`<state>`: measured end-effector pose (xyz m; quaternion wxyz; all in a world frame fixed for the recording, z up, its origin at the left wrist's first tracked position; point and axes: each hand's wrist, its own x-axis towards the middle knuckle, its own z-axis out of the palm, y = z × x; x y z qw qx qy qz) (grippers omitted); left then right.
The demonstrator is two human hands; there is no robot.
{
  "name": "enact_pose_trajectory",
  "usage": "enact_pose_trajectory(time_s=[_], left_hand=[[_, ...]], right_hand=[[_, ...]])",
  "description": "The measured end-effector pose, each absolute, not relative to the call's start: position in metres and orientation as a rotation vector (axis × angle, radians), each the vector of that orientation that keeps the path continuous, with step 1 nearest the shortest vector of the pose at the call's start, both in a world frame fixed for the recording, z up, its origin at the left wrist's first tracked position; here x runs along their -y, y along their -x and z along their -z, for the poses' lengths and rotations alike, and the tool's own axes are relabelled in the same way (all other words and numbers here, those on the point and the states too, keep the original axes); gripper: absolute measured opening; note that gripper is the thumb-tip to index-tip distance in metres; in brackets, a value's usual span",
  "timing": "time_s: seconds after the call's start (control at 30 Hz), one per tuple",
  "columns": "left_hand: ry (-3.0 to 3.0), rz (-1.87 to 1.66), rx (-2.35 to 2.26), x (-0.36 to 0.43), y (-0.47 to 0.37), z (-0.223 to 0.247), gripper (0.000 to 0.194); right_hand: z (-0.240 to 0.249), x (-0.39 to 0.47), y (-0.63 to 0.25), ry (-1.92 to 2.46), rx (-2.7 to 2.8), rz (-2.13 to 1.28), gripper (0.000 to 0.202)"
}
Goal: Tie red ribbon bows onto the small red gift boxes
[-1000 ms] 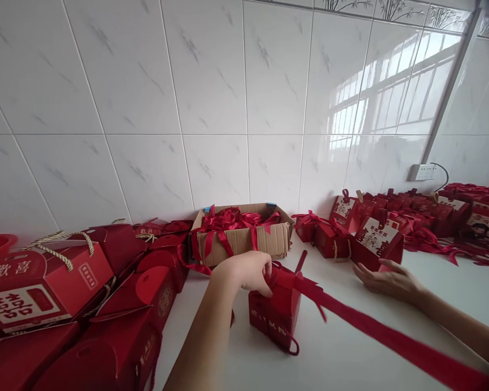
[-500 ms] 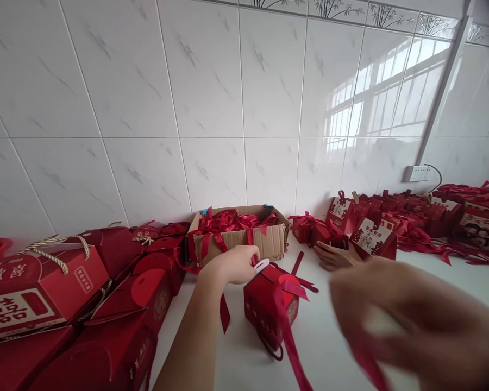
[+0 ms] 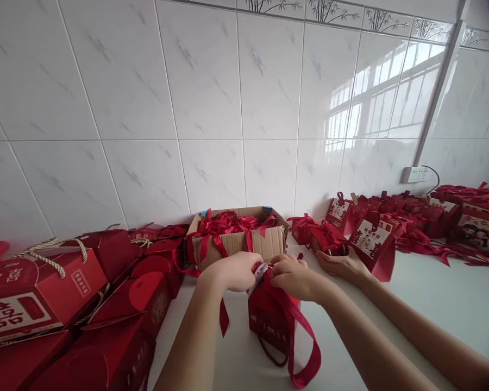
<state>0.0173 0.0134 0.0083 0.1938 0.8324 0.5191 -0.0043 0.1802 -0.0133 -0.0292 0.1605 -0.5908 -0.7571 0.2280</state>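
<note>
A small red gift box (image 3: 271, 320) stands upright on the white table, with a dark cord loop at its base. My left hand (image 3: 237, 271) is closed at its top left, beside a small white piece (image 3: 261, 270), gripping the top of the box. From the right, my right hand (image 3: 294, 276) pinches a red ribbon (image 3: 307, 336) at the box's top; the ribbon hangs down in a loop. The fingertips of both hands nearly meet and partly hide the box top.
An open cardboard box (image 3: 264, 241) of red ribbons stands behind my hands. Large red boxes (image 3: 146, 304) fill the left side. Another person's hand (image 3: 344, 265) touches a red box (image 3: 328, 239) at right, near more printed boxes (image 3: 375, 244).
My right hand has come in from the right to the box top, bringing the ribbon. The box has turned slightly. The other person's hand remains beside its box, with more of the arm showing.
</note>
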Motion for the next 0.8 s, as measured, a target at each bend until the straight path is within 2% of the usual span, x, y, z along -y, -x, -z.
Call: enact_pose_trajectory(time_s=[0.27, 0.43, 0.8], left_hand=[[-2.303, 0.044, -1.401, -0.0113, -0.0163, -0.0096, 0.017], [-2.288, 0.052, -1.384, -0.0091, -0.0156, -0.0106, 0.025], [-2.305, 0.054, -1.413, -0.0085, -0.0165, -0.0110, 0.028]], right_hand=[[0.0327, 0.0084, -0.1776, 1.603, 2.151, -0.701, 0.027], [0.0294, 0.0099, -0.1810, 1.478, 2.102, -0.782, 0.029], [0.0338, 0.0068, -0.1783, 1.420, 2.074, -0.864, 0.027]])
